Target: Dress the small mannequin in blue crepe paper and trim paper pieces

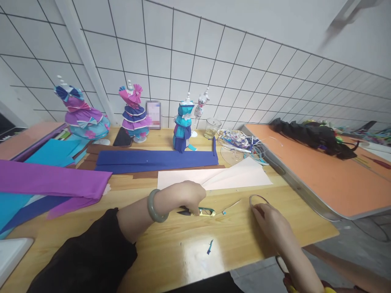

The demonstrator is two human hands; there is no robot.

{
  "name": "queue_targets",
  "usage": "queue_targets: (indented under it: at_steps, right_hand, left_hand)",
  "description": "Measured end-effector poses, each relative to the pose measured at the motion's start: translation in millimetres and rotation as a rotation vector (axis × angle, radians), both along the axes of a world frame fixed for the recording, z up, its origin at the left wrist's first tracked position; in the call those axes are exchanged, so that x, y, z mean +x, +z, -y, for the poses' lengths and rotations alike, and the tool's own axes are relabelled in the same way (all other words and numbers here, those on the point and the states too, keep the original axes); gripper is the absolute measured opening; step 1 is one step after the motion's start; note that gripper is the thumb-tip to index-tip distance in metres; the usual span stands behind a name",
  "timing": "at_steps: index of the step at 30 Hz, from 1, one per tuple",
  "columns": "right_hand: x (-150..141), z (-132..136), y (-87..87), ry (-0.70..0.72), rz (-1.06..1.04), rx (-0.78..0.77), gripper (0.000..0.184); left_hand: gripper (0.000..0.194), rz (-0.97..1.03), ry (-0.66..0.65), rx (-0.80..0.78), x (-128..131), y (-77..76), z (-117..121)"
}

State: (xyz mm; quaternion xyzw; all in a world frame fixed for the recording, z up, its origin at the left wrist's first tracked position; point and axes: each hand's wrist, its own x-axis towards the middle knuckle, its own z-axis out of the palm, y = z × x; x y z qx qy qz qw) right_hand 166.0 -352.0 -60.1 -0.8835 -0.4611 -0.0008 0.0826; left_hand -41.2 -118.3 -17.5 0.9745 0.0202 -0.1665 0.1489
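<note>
My left hand (193, 194), a green bangle (157, 206) at its wrist, is bent over small thread snips (207, 211) on the wooden table. Its fingertips are closed on the snips' body, partly hidden under the hand, and the dark blades point left. Off to the right, my right hand (271, 223) pinches a thin, pale looped ribbon or cord (259, 197). Between the hands lies a fine strand (230, 206) with a tiny blue scrap beside it. A blue-and-purple scrap (210, 247) rests closer to me.
Behind my hands lie a pale pink sheet (180, 178) and a folded navy strip (152, 161). Purple fabric (55, 179) is at left. Small dressed mannequins (183, 124), a glass (213, 128) and tangled ribbons (240, 140) stand or lie at the back. An orange-topped table (299, 171) adjoins at right.
</note>
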Motion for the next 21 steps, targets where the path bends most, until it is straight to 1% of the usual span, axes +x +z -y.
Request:
queue_targets:
  at_steps: [2,4,6,8,10,11,13,17,19,21]
  right_hand:
    - [-1.0,-2.4,-2.2,0.020,0.037,-0.007,0.027]
    - [-3.1,-3.9,-1.5,0.027,0.066,0.008,0.027]
    - [-7.5,-5.5,2.1,0.033,0.090,0.061,0.027]
    - [-15.1,-8.3,8.7,0.071,0.116,0.132,0.026]
    - [-25.2,-13.4,17.8,0.135,0.151,0.193,0.026]
    - [-30.7,-16.7,23.1,0.158,0.177,0.218,0.026]
    - [-40.7,-24.2,34.9,0.203,0.223,0.251,0.025]
    - [-52.5,-39.5,58.9,0.287,0.366,0.293,0.022]
    - [-54.5,-46.0,68.8,0.335,0.454,0.303,0.021]
    - [-55.4,-51.4,76.8,0.373,0.519,0.302,0.020]
  left_hand:
    - [0.023,0.055,0.049,0.005,1.3,4.7,-0.1]
    - [0.023,0.145,0.109,-0.023,3.1,11.7,1.5]
    - [0.022,0.240,0.167,-0.086,5.3,18.3,4.3]
    - [0.020,0.293,0.217,-0.194,7.8,22.2,7.5]
    - [0.020,0.317,0.272,-0.373,10.6,22.8,11.2]
    - [0.023,0.329,0.301,-0.480,12.1,21.9,13.2]
    - [0.037,0.337,0.361,-0.705,15.1,19.2,17.8]
    - [0.069,0.250,0.474,-1.150,20.2,15.8,27.6]
    - [0.073,0.238,0.508,-1.306,22.2,15.7,31.0]
    - [0.066,0.238,0.534,-1.410,23.8,16.1,32.6]
